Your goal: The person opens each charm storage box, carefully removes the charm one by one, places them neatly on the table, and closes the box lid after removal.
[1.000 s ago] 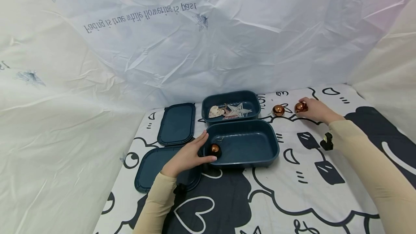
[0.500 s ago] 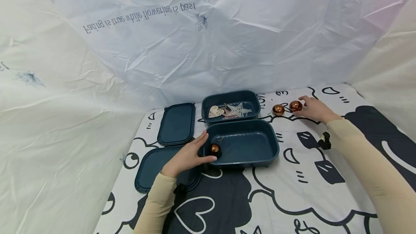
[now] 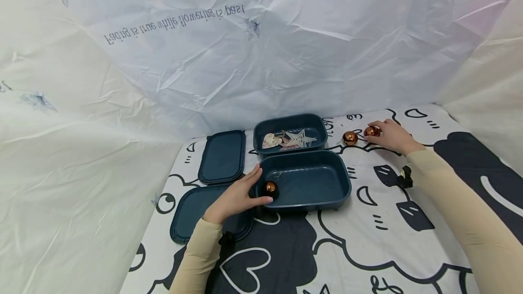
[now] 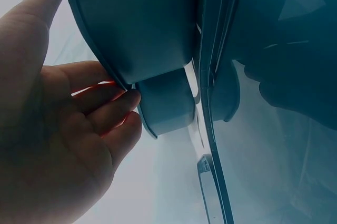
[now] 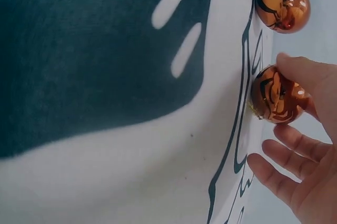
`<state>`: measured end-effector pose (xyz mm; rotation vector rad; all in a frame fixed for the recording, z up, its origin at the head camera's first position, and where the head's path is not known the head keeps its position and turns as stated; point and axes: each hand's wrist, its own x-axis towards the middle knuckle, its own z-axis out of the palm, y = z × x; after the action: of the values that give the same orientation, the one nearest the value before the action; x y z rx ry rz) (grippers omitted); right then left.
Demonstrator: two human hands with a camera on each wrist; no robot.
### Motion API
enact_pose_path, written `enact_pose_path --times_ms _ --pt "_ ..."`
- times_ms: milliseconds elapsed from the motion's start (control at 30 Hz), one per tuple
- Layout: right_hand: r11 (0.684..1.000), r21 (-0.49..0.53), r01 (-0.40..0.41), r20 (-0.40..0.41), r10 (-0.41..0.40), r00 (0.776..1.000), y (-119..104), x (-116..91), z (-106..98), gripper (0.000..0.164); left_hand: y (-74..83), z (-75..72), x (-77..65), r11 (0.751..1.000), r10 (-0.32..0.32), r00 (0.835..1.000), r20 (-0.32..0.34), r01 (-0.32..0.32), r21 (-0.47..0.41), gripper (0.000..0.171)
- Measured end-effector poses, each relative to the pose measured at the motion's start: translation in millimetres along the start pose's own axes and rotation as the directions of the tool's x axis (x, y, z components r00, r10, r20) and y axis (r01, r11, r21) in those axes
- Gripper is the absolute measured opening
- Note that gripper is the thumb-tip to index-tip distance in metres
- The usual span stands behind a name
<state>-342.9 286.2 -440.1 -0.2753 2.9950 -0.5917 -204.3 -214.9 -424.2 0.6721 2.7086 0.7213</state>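
Observation:
My right hand (image 3: 393, 137) pinches a shiny copper bauble (image 5: 278, 95) between thumb and index finger, the other fingers spread loosely below it in the right wrist view. A second copper bauble (image 3: 350, 138) lies just to its left on the cloth. My left hand (image 3: 234, 196) holds the left end of the front dark blue box (image 3: 302, 205), thumb at the near rim and fingers at the far left corner. Inside that box, by the thumb, rests another copper bauble (image 3: 270, 188). In the left wrist view, the fingertips (image 4: 131, 97) touch the box's rim.
Behind the front box stands a second dark blue box (image 3: 261, 126) with a white star (image 3: 301, 139) and other small ornaments. Two dark blue lids (image 3: 222, 155) lie at the left, one partly under the left arm. A pale sheet (image 3: 245, 67) hangs behind the patterned cloth (image 3: 367, 248).
My right hand has moved a little to the left with the copper bauble, closer to the one lying on the cloth. The left hand and the boxes have stayed put.

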Motion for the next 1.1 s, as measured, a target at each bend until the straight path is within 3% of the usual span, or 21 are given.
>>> enact_pose_path --times_ms 267,433,700,933,1100 --pt "0.998 0.014 0.068 -0.003 -0.068 0.998 5.8 -1.2 -6.4 0.057 -0.1 -0.3 0.7 1.000 -0.001 1.000 -0.007 0.001 -0.007 0.101" --pt "0.998 0.029 0.062 -0.030 -0.061 0.998 8.2 -3.4 -7.2 0.056 0.5 -0.3 0.4 1.000 -0.012 1.000 -0.004 0.012 -0.002 0.101" --pt "0.992 0.114 0.061 -0.218 -0.035 0.975 6.1 -3.6 -13.1 0.059 0.4 1.1 -0.1 1.000 -0.005 1.000 -0.005 0.005 -0.012 0.101" --pt "0.995 0.093 0.034 -0.039 -0.030 0.999 12.5 -7.2 -11.6 0.062 -0.7 1.6 0.9 1.000 -0.015 1.000 -0.002 0.015 -0.004 0.101" --pt "0.998 0.044 0.042 -0.003 -0.042 0.999 15.7 -9.4 -7.6 0.064 -0.3 2.2 1.1 1.000 -0.021 1.000 0.004 0.021 -0.007 0.101"
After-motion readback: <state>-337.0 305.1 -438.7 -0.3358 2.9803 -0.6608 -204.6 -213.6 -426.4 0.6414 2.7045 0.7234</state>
